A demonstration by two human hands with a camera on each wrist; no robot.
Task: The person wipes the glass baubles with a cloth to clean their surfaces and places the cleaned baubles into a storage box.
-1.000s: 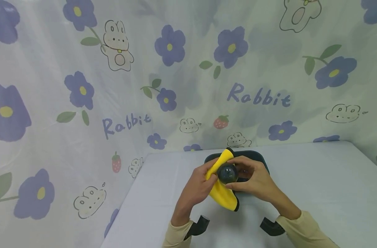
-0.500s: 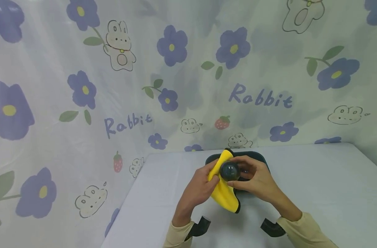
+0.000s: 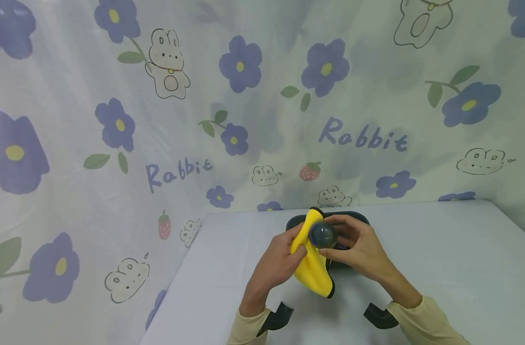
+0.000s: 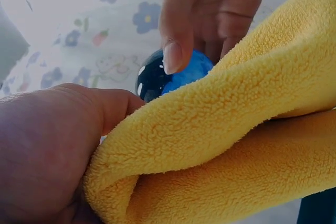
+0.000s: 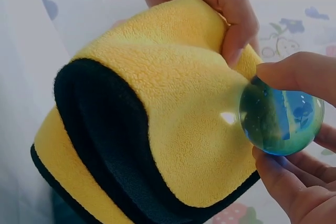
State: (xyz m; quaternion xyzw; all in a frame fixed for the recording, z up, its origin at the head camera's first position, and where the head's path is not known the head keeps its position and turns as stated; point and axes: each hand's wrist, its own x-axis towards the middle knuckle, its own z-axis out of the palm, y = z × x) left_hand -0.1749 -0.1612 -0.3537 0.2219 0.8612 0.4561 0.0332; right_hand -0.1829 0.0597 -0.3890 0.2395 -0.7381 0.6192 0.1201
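A yellow plush cloth (image 3: 312, 277) with black edging hangs folded in my left hand (image 3: 281, 256), whose thumb and fingers grip it. My right hand (image 3: 362, 244) pinches a clear glass ball (image 3: 324, 235) between thumb and fingertips. In the right wrist view the ball (image 5: 282, 116) looks blue-green and see-through, with its left side against or very near the cloth (image 5: 184, 93). From the left wrist, the cloth (image 4: 210, 124) covers the lower part of the ball (image 4: 152, 74). Most left fingers are hidden behind the cloth.
Behind the hands, a dark tray (image 3: 353, 214) stands on the white-covered table (image 3: 439, 258); its contents are mostly hidden. A curtain (image 3: 271, 110) with flowers and rabbits closes off the back and left. Black mounts (image 3: 277, 316) sit at both wrists.
The ball has shifted slightly up and right in my right hand's pinch and now looks lighter. My left hand keeps its grip on the cloth. The head view has moved a little.
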